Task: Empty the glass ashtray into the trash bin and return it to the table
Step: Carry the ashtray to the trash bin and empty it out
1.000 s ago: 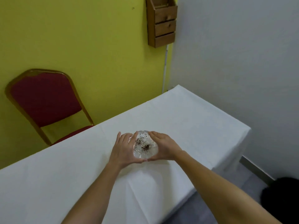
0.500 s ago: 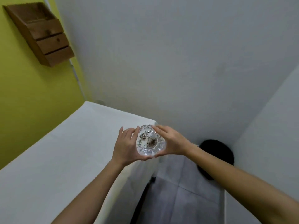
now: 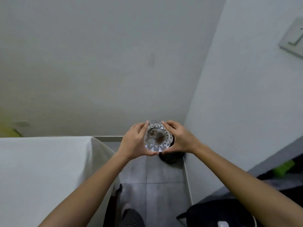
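A round cut-glass ashtray (image 3: 157, 136) with dark ash and crumbs in its bowl is held level in the air between both hands. My left hand (image 3: 134, 141) grips its left rim and my right hand (image 3: 179, 138) grips its right rim. Just below and behind the hands, a black trash bin (image 3: 170, 158) stands on the floor in the room corner, mostly hidden by the ashtray and my right hand. The table (image 3: 41, 169), covered with a white cloth, lies at the lower left, apart from the ashtray.
Grey floor tiles (image 3: 155, 185) run between the table and the right wall (image 3: 246, 95). A dark bag or seat (image 3: 221, 213) sits at the lower right. A wall switch plate (image 3: 293, 38) is at the upper right. My leg (image 3: 131, 217) shows at the bottom.
The ashtray was lifted off the table and carried rightward past the table's end. The view swung right, so the bin now sits directly under the hands.
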`<action>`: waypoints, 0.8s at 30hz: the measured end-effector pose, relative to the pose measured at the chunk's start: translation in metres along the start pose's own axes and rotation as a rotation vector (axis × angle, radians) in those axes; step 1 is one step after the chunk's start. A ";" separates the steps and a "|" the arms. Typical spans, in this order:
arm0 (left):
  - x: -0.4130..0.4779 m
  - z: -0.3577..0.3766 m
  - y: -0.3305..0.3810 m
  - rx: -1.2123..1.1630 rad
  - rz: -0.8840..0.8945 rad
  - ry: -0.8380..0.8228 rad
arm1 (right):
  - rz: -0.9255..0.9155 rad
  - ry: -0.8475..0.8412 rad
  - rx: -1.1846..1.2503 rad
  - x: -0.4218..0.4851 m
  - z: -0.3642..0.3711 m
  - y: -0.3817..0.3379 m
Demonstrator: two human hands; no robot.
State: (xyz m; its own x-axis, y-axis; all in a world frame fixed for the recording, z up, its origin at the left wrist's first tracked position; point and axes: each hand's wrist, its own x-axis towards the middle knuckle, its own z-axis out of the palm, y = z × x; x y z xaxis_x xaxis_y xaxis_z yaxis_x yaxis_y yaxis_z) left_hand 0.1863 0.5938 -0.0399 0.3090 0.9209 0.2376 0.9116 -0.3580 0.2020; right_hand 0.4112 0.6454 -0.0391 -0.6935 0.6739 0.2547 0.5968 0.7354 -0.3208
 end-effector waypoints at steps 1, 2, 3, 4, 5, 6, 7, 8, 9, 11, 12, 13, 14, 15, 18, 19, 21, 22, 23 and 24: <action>0.008 0.005 -0.001 0.006 0.024 -0.009 | 0.024 0.007 -0.009 -0.002 0.000 0.004; 0.017 0.011 -0.002 0.002 0.044 -0.018 | 0.050 0.017 -0.018 -0.002 0.000 0.010; 0.026 0.017 -0.005 -0.009 0.061 -0.027 | 0.073 0.027 -0.028 -0.002 0.000 0.016; 0.034 0.022 -0.007 -0.021 0.072 -0.035 | 0.089 0.034 -0.035 -0.001 0.000 0.021; 0.044 0.029 -0.010 -0.034 0.086 -0.048 | 0.108 0.031 -0.041 0.001 0.000 0.027; 0.054 0.035 -0.013 -0.049 0.097 -0.051 | 0.134 0.032 -0.046 0.003 0.000 0.033; 0.066 0.040 -0.017 -0.065 0.108 -0.060 | 0.174 0.030 -0.044 0.007 0.002 0.040; 0.077 0.045 -0.021 -0.077 0.119 -0.084 | 0.219 0.017 -0.033 0.011 0.002 0.045; 0.088 0.048 -0.025 -0.087 0.127 -0.099 | 0.267 0.003 -0.008 0.016 0.003 0.051; 0.108 0.057 -0.037 -0.090 0.153 -0.114 | 0.348 -0.024 0.076 0.026 0.008 0.060; 0.112 0.060 -0.039 -0.094 0.164 -0.111 | 0.377 -0.050 0.135 0.027 0.011 0.062; 0.123 0.065 -0.047 -0.106 0.179 -0.138 | 0.437 -0.064 0.208 0.033 0.016 0.071; 0.135 0.068 -0.054 -0.111 0.196 -0.160 | 0.506 -0.069 0.283 0.039 0.021 0.080; 0.136 0.071 -0.055 -0.103 0.214 -0.141 | 0.550 -0.077 0.347 0.037 0.024 0.078; 0.162 0.088 -0.074 -0.136 0.281 -0.197 | 0.764 0.001 0.543 0.049 0.035 0.088; 0.170 0.095 -0.079 -0.149 0.302 -0.214 | 0.855 0.072 0.608 0.053 0.040 0.089; 0.182 0.110 -0.081 -0.171 0.334 -0.244 | 1.042 0.221 0.761 0.058 0.053 0.091; 0.188 0.116 -0.079 -0.185 0.350 -0.270 | 1.132 0.284 0.837 0.058 0.060 0.096; 0.193 0.123 -0.076 -0.199 0.365 -0.298 | 1.205 0.333 0.932 0.057 0.068 0.103; 0.197 0.129 -0.074 -0.204 0.379 -0.320 | 1.254 0.375 1.049 0.056 0.073 0.110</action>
State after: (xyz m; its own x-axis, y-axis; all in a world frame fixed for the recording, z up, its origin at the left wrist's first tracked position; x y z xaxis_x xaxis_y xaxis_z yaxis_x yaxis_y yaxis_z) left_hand 0.2145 0.8211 -0.1304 0.7026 0.7108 0.0346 0.6586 -0.6679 0.3466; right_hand 0.4090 0.7587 -0.1268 0.1903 0.8597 -0.4741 0.0521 -0.4911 -0.8696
